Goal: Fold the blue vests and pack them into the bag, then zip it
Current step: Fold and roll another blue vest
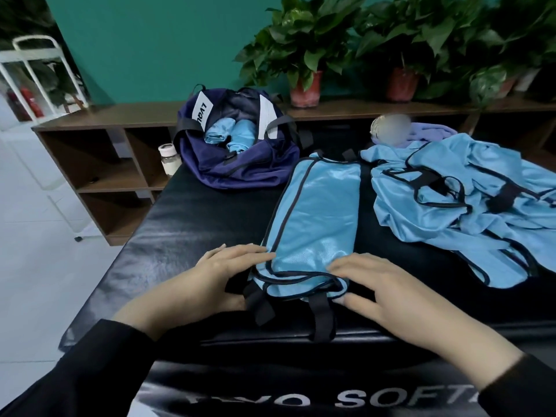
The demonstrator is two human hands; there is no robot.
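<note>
Nearest us, black padded mat with white lettering on its near edge at 6 o'clock. Our left hand lay at 7 o'clock of the folded vest, fingers straight and flat on its near left corner, thumb at the near hem, gripping nothing. Our right hand sat at 5 o'clock of the same vest, fingers spread and pressed flat on the near right corner, also gripping nothing. We saw black sleeves on both arms. The folded vest was a long light-blue strip with dark piping, running from the near edge toward 12 o'clock; two black straps hung off its near end over the mat edge. At 2 o'clock, a loose pile of unfolded blue vests, just beside the folded one, not clearly touching. Beyond the pile, a purple cloth. At 11 o'clock, navy bag on the far left mat corner, unzipped, with rolled blue vests inside. Left of the bag, a small white-capped jar. Farthest: brown shelf unit, potted plants on top, teal wall.
</note>
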